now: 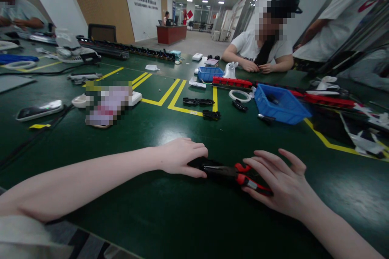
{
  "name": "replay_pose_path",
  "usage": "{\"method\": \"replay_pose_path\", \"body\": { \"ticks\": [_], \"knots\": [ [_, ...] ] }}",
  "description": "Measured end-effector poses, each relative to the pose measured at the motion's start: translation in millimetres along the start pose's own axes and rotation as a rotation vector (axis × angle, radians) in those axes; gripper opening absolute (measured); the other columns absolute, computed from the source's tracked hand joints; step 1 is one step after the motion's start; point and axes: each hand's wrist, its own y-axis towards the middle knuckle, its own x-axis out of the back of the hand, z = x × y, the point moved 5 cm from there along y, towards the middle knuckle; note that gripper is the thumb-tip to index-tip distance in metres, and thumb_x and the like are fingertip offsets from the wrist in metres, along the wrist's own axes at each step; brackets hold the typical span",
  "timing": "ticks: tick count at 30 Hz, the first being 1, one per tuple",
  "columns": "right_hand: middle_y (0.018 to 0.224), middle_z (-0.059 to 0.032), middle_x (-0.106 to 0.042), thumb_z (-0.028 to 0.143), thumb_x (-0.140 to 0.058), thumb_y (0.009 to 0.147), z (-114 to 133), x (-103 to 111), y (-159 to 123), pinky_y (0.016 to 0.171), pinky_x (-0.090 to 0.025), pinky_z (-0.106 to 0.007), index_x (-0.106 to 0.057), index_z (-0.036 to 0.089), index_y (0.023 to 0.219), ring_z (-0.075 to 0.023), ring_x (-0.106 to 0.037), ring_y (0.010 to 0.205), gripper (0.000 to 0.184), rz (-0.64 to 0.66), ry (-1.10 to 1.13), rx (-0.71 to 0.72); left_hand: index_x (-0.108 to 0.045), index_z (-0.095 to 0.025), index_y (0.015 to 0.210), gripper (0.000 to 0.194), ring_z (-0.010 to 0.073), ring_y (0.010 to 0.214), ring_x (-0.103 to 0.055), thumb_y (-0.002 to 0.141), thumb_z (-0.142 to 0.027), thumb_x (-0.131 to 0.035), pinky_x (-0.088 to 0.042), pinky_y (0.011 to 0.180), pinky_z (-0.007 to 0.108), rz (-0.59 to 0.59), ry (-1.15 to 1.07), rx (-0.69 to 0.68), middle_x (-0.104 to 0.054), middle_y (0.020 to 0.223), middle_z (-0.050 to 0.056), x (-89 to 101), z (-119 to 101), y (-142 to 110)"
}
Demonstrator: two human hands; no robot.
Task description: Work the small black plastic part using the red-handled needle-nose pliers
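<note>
My left hand (180,156) is closed around a small black part (197,162), its thumb and fingers covering most of it. Red-and-black-handled long-nose pliers (223,170) lie low over the green table, with their metal jaws pointing left at that black part. I cannot tell whether the jaws grip it. The thumb and fingers of my right hand (281,184) are around the pliers' handles, with some fingertips lifted off. Beyond my hands lie several black plastic pieces (199,101), some of them on the yellow tape lines.
A blue bin (281,107) with dark pieces stands at the right, beside a white tape ring (240,96). A phone (109,107) and a white handheld device (41,110) lie at the left. Across the table (146,125) a person (261,50) sits near red strips (232,82).
</note>
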Motion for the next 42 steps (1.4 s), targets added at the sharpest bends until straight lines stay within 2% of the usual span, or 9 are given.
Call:
{"method": "replay_pose_path", "body": {
  "ticks": [5,13,19,22,24,27,30,35,42],
  "knots": [
    [0.101,-0.0096,-0.071,0.044,-0.055,0.086,-2.8,-1.1,-1.9,0.101,-0.031,-0.048,-0.055,0.021,0.121,-0.0286,-0.061,0.101,0.042,0.002,0.012,-0.019,-0.052,-0.018,0.103,0.036,0.0166,0.075,-0.057,0.09,-0.052,-0.056,-0.04,0.067,0.029,-0.013,-0.002,-0.009,-0.061,0.095,0.003,-1.1,0.8,-0.3],
    [0.1,-0.012,-0.069,0.045,-0.055,0.086,-2.5,-2.2,-2.7,0.102,-0.032,-0.047,-0.057,0.017,0.115,-0.0275,-0.06,0.101,0.04,0.018,0.016,0.001,-0.052,-0.018,0.102,0.036,0.0164,0.073,-0.056,0.09,-0.051,-0.057,-0.04,0.065,0.028,-0.019,0.008,-0.021,-0.061,0.095,0.003,-1.6,0.7,0.0],
    [0.102,-0.0098,-0.069,0.044,-0.056,0.085,-1.4,-2.8,-1.9,0.101,-0.033,-0.048,-0.058,0.02,0.115,-0.0278,-0.06,0.103,0.038,0.014,0.051,-0.055,-0.052,-0.018,0.101,0.035,0.016,0.073,-0.057,0.09,-0.05,-0.058,-0.04,0.066,0.029,-0.024,0.02,-0.015,-0.061,0.094,0.002,-0.3,-0.8,-0.1],
    [0.1,-0.0098,-0.07,0.043,-0.058,0.085,0.1,-2.3,0.7,0.099,-0.034,-0.048,-0.058,0.019,0.113,-0.0269,-0.062,0.098,0.037,0.022,0.053,-0.032,-0.052,-0.018,0.101,0.034,0.0159,0.073,-0.057,0.089,-0.05,-0.058,-0.04,0.066,0.029,-0.016,0.012,-0.009,-0.061,0.094,0.002,-0.1,-0.9,-0.1],
    [0.098,-0.0103,-0.07,0.042,-0.058,0.085,0.9,-1.8,2.4,0.095,-0.039,-0.047,-0.057,0.016,0.113,-0.0251,-0.064,0.091,0.038,0.033,0.071,0.005,-0.052,-0.018,0.101,0.034,0.016,0.073,-0.057,0.09,-0.05,-0.058,-0.04,0.065,0.029,-0.014,0.005,-0.008,-0.061,0.094,0.002,-0.2,-0.8,0.0],
    [0.099,-0.0111,-0.069,0.04,-0.058,0.086,0.2,-0.9,4.0,0.081,-0.048,-0.038,-0.056,0.015,0.113,-0.0216,-0.065,0.083,0.037,0.04,0.111,0.016,-0.052,-0.018,0.101,0.034,0.0164,0.072,-0.056,0.09,-0.05,-0.058,-0.039,0.065,0.028,-0.013,0.007,-0.007,-0.061,0.094,0.003,-0.6,-0.3,0.2],
    [0.106,-0.0138,-0.068,0.039,-0.057,0.087,-0.3,-0.3,4.1,0.074,-0.05,-0.034,-0.056,0.014,0.114,-0.0211,-0.065,0.085,0.037,0.036,0.103,0.005,-0.052,-0.018,0.101,0.035,0.0164,0.071,-0.056,0.09,-0.05,-0.057,-0.038,0.065,0.028,-0.01,0.014,-0.008,-0.061,0.093,0.003,-1.1,0.0,0.3],
    [0.114,-0.015,-0.067,0.039,-0.056,0.087,0.7,0.0,3.4,0.089,-0.045,-0.042,-0.056,0.015,0.114,-0.0247,-0.065,0.097,0.036,0.029,0.055,0.029,-0.052,-0.018,0.101,0.035,0.0164,0.072,-0.055,0.09,-0.051,-0.056,-0.038,0.065,0.028,-0.012,0.007,-0.008,-0.061,0.093,0.002,-0.7,-0.1,0.1],
    [0.106,-0.0097,-0.071,0.04,-0.056,0.086,-0.7,1.0,4.1,0.107,-0.031,-0.048,-0.056,0.018,0.112,-0.0272,-0.063,0.108,0.033,0.034,0.076,-0.024,-0.052,-0.018,0.101,0.036,0.0165,0.072,-0.055,0.09,-0.051,-0.057,-0.038,0.065,0.028,-0.01,0.011,0.0,-0.061,0.094,0.002,-1.2,0.4,0.0]
  ]
}}
